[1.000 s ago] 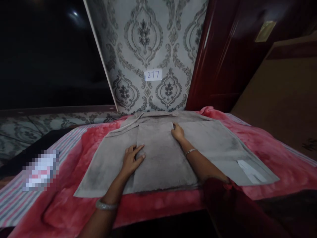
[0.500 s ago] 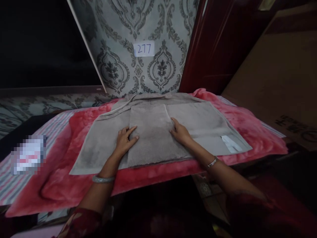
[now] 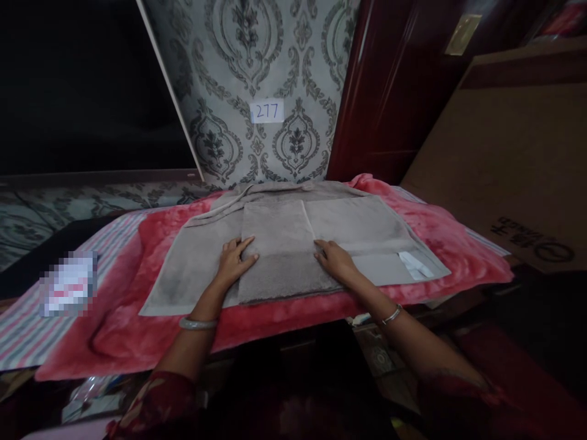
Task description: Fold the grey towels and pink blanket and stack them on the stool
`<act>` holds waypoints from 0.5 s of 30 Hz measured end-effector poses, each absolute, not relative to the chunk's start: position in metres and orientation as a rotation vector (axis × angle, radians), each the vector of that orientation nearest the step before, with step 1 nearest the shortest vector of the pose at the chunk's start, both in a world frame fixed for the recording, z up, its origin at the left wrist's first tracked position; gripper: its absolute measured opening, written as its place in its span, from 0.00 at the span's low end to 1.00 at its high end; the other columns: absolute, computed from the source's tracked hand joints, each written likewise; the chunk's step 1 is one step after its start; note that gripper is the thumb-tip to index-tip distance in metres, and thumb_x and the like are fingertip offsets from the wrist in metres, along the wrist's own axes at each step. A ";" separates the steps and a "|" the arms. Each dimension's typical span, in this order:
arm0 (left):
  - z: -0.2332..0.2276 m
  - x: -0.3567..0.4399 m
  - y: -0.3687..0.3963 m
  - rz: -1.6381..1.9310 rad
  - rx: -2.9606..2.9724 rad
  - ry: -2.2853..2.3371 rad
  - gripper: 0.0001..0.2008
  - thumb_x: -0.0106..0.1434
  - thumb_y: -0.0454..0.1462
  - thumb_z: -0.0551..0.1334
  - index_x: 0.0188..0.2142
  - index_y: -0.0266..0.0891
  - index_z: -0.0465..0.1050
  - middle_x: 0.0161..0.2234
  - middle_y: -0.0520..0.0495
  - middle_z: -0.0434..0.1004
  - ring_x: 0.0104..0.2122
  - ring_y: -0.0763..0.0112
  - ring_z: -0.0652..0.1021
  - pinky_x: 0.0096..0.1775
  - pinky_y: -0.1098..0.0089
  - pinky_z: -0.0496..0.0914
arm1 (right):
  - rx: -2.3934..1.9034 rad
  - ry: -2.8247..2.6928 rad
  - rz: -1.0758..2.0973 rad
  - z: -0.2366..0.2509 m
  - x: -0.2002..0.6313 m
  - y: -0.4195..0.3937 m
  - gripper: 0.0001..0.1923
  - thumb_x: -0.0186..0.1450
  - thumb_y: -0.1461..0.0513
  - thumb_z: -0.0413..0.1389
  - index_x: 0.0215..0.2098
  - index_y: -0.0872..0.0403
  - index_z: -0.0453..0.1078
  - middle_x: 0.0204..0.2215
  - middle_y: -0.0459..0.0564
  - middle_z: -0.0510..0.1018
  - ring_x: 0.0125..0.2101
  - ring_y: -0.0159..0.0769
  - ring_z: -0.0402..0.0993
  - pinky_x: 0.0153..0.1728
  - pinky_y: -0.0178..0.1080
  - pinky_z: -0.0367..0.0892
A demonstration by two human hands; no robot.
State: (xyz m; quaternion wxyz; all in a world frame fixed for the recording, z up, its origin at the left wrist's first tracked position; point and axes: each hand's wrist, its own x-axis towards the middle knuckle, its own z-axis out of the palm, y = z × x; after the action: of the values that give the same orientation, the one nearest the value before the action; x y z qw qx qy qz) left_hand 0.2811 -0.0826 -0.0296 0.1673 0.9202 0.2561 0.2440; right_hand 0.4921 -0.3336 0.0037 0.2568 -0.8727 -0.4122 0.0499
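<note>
Patterned wallpaper behind; red blanket (image 3: 284, 315) covers the bed. Grey garment (image 3: 279, 244) lies flat on it, centre panel folded over. Left hand (image 3: 233, 263) and right hand (image 3: 337, 261), apart, fingers spread, press the panel's side edges. Smoothing step; next fold needs aligned edges

A grey garment (image 3: 293, 244) lies spread flat on a red plush blanket (image 3: 137, 330), with a folded middle panel on top. The left hand (image 3: 235, 261) rests palm down on the left edge of that panel, fingers spread flat. The right hand (image 3: 336, 261) lies flat on the panel's right edge. Each wrist wears a bangle. A white label (image 3: 415, 264) shows near the garment's right corner. Behind, patterned wallpaper carries a tag reading 277 (image 3: 266, 111), beside a dark red door (image 3: 394, 91). A striped sheet (image 3: 27, 330) lies under the blanket at left.
</note>
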 end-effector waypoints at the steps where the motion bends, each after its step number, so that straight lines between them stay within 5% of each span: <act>1: -0.030 0.281 -0.083 0.688 2.628 0.735 0.30 0.62 0.49 0.64 0.63 0.46 0.70 0.56 0.39 0.69 0.58 0.49 0.68 0.60 0.52 0.63 | -2.419 -1.174 0.091 0.008 0.488 -0.334 0.24 0.68 0.61 0.57 0.62 0.53 0.69 0.52 0.61 0.76 0.53 0.51 0.72 0.54 0.47 0.66; 7: -0.026 0.279 -0.088 0.646 2.677 0.782 0.31 0.63 0.49 0.63 0.64 0.46 0.69 0.57 0.39 0.69 0.58 0.50 0.69 0.60 0.51 0.64 | -2.214 -1.899 -0.095 0.021 0.450 -0.311 0.35 0.72 0.49 0.53 0.73 0.46 0.52 0.73 0.54 0.48 0.72 0.55 0.40 0.66 0.62 0.47; 15: 0.008 0.279 -0.114 0.549 2.833 0.822 0.27 0.67 0.45 0.59 0.62 0.37 0.70 0.65 0.32 0.64 0.63 0.45 0.67 0.61 0.49 0.64 | -2.036 -2.145 0.112 -0.004 0.432 -0.302 0.35 0.74 0.45 0.47 0.74 0.44 0.47 0.74 0.51 0.45 0.73 0.53 0.35 0.68 0.64 0.38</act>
State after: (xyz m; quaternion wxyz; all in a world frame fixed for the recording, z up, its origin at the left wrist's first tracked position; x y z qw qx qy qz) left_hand 0.2793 -0.1138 0.0083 0.0705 0.9418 0.2734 0.1827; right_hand 0.4316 -0.3023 -0.0045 0.0911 -0.6851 -0.7218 0.0378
